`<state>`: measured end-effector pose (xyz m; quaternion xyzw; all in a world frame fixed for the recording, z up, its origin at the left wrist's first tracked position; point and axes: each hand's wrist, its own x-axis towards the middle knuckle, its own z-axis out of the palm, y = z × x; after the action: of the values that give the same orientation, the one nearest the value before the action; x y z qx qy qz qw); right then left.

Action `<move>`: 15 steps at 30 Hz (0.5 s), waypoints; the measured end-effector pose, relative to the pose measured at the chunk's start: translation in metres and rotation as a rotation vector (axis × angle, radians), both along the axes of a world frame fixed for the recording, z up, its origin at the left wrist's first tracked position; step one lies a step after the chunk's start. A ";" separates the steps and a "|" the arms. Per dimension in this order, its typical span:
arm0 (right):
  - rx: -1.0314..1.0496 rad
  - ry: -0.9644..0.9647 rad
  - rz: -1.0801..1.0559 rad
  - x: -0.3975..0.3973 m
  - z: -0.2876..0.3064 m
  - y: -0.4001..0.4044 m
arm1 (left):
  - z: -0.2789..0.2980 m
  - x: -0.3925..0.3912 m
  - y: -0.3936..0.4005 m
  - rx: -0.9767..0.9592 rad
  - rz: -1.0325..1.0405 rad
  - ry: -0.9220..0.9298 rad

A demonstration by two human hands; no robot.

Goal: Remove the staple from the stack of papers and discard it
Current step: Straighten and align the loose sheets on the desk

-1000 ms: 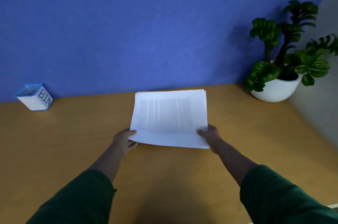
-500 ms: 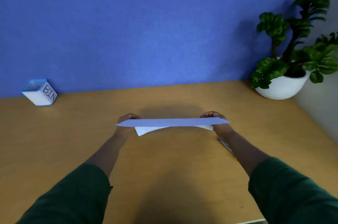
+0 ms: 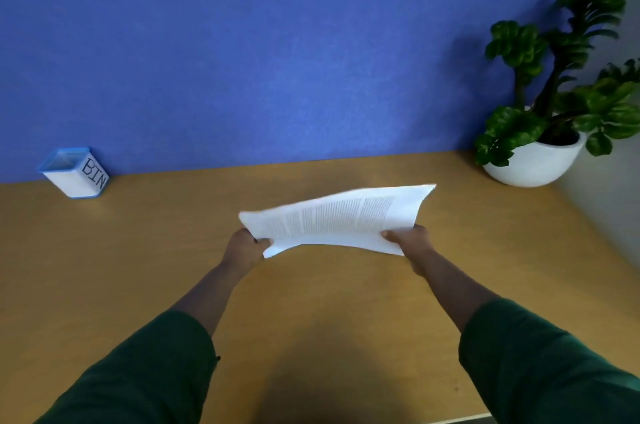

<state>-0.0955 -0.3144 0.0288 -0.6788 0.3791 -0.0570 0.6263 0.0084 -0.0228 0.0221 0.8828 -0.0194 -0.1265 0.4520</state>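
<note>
Big wooden desk (image 3: pixel 138 267), potted plant (image 3: pixel 540 132) in the far right corner, small white tub marked BIN (image 3: pixel 74 172) way off at the far left. The stack of papers (image 3: pixel 339 219) is held up above the desk, left hand (image 3: pixel 247 247) and right hand (image 3: pixel 408 240) each pinching a near corner. Can't spot the staple, so I'd guess removal and binning are both still to do.

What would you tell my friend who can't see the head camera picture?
Two hands, left and right, hold a stack of papers above a wooden desk. A small bin stands far left, a potted plant far right.
</note>
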 end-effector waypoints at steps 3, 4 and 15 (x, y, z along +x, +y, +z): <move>-0.010 -0.028 0.005 0.003 0.002 -0.003 | 0.004 0.003 -0.005 0.009 -0.014 -0.014; -0.009 -0.049 0.007 0.006 0.004 -0.005 | 0.009 0.003 -0.007 -0.008 -0.010 -0.028; -0.049 0.007 0.037 0.006 -0.002 -0.010 | 0.001 -0.006 -0.001 -0.042 0.043 0.139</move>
<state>-0.0893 -0.3247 0.0267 -0.7010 0.3671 -0.0520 0.6091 0.0024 -0.0241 0.0230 0.8623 0.0284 -0.1775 0.4733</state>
